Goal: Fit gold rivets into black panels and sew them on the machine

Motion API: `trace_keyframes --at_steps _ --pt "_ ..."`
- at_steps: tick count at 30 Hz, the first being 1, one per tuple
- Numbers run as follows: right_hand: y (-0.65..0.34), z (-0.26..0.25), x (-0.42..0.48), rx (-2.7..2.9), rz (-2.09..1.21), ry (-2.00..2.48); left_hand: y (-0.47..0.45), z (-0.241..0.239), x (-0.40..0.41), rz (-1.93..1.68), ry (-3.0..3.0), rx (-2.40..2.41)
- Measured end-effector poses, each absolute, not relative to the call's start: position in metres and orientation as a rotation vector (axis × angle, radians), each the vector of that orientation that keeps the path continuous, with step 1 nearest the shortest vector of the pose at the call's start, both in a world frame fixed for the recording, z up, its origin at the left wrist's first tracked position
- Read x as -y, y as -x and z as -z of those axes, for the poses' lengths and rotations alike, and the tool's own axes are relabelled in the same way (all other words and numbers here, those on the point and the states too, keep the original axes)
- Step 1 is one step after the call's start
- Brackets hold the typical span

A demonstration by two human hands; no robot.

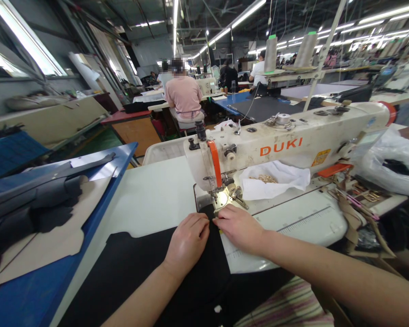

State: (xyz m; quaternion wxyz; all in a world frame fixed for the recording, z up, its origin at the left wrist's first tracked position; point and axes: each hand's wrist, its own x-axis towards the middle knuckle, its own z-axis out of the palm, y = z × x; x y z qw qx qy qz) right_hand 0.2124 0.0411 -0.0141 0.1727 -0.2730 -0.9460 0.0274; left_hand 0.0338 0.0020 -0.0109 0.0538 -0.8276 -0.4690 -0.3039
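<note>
A black fabric piece (pixel 129 268) lies across the white sewing table (pixel 150 195) in front of me. Both my hands pinch its far edge just short of the needle. My left hand (pixel 187 240) is curled on the cloth, fingers closed over the edge. My right hand (pixel 238 227) presses the same edge from the right, fingertips touching the left hand's. The cream DUKI sewing machine (pixel 293 141) stands right behind them, its presser foot (pixel 225 195) lit by a small lamp.
A white cloth holding gold metal pieces (pixel 272 179) lies under the machine arm. Dark cut pieces are stacked on a blue table (pixel 47 195) at left. A plastic bag (pixel 391 159) and straps sit at right. A person in pink sits ahead with their back turned.
</note>
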Motion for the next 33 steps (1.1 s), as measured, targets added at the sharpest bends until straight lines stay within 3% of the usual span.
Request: trace_keyframes --at_steps 20,26,33 --pt "-0.216 0.014 -0.042 2.716 -0.052 0.736 -0.033 0.011 -0.003 0.948 2.561 1.438" --pt "-0.217 0.011 -0.042 2.76 0.011 0.704 -0.029 0.004 -0.007 0.736 2.629 1.361" --pt "-0.242 -0.006 -0.027 2.857 0.231 0.052 -0.028 0.004 -0.01 0.566 2.645 1.285"
